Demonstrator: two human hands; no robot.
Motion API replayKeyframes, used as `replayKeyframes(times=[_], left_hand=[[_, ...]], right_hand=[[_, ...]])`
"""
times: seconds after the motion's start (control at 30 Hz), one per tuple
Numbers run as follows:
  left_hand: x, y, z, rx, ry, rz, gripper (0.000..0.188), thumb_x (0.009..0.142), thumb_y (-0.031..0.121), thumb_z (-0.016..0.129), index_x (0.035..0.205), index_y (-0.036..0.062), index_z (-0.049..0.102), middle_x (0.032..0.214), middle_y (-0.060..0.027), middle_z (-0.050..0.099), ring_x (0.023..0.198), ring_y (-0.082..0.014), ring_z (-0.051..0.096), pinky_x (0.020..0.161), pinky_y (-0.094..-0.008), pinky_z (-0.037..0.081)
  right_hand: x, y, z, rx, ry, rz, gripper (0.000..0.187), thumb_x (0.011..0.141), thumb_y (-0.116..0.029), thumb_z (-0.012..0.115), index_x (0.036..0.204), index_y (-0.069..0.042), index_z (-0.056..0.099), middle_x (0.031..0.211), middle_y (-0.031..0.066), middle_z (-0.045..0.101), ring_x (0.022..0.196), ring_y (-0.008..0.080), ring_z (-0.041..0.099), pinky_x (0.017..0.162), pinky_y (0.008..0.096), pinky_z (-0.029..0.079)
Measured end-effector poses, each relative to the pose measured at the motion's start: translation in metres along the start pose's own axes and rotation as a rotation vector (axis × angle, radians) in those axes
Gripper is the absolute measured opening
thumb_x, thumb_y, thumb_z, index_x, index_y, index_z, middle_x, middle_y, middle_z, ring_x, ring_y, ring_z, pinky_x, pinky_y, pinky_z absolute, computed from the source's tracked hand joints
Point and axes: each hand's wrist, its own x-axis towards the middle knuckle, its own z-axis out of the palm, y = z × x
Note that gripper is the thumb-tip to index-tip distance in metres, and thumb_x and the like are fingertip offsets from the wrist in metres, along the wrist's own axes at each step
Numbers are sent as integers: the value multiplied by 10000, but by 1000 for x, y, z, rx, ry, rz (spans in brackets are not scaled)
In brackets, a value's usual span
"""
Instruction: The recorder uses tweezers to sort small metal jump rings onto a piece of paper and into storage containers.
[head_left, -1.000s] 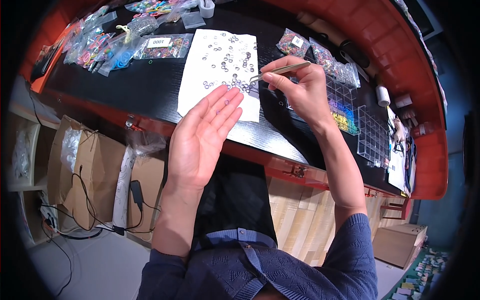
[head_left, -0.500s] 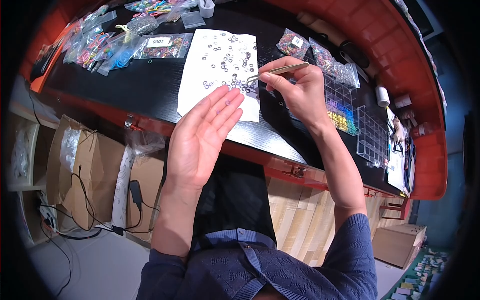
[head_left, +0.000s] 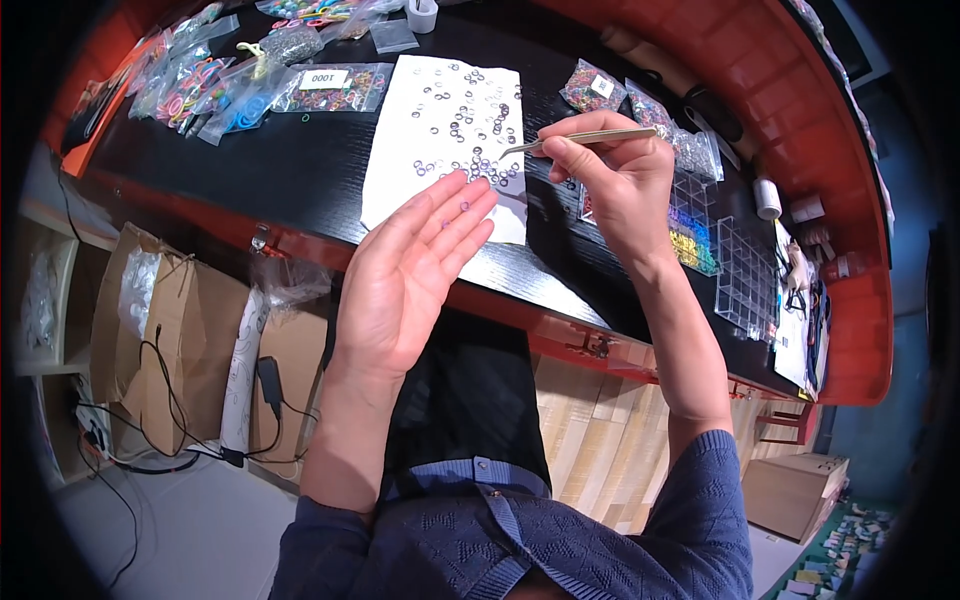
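Note:
Palm up, my left hand [head_left: 410,265] lies open at the near edge of a white sheet [head_left: 400,125]. A small purple ring [head_left: 464,207] rests on its fingers, and what looks like another lies lower on them. My right hand [head_left: 620,185] pinches a pair of metal tweezers [head_left: 590,139], whose bent tip is over the sheet, above the left fingertips. Many small dark and purple rings [head_left: 478,165] are scattered over the sheet, thickest near the tip. Whether the tip grips a ring is too small to tell.
Bags of coloured bands [head_left: 330,88] lie at the back left, more bags [head_left: 592,86] at the back right. Right of my right hand stand a clear compartment box [head_left: 692,245] with coloured rings and a clear grid tray [head_left: 745,280]. A red rim [head_left: 868,300] bounds the black table.
My right hand with the tweezers has moved right and slightly up, and the tip has drawn away from the ring cluster. The left hand stays open with little movement.

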Motion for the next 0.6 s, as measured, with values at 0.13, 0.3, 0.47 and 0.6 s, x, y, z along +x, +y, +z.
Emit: replayKeyframes(times=[0.13, 0.3, 0.47, 0.6], left_hand=[[1, 0, 0, 7, -4, 1, 566, 1048, 198, 395, 1452, -177, 268, 1516, -344, 314, 1445, -412, 319, 1210, -482, 287], [0, 1, 1, 20, 2, 9, 559, 1048, 192, 388, 1453, -175, 272, 1516, -343, 314, 1446, -409, 319, 1209, -479, 291], [1, 0, 0, 32, -4, 6, 556, 1046, 188, 396, 1453, -173, 277, 1514, -339, 319, 1442, -404, 329, 1204, -476, 302], [0, 2, 1, 24, 1, -3, 560, 1046, 193, 401, 1454, -172, 279, 1510, -339, 324, 1439, -402, 335, 1201, -474, 309]], right_hand=[[1, 4, 0, -107, 2, 21, 100, 863, -35, 719, 927, 40, 733, 792, 94, 733, 684, 113, 672, 632, 239, 529], [1, 4, 3, -166, -12, 56, 98, 860, -37, 721, 918, 42, 733, 788, 95, 733, 687, 114, 674, 629, 243, 530], [1, 8, 0, -207, -24, 86, 100, 858, -36, 722, 922, 40, 734, 794, 94, 733, 684, 109, 669, 628, 239, 530], [-1, 1, 1, -107, 6, 25, 100, 865, -29, 716, 936, 39, 734, 804, 92, 734, 684, 110, 668, 633, 235, 532]])
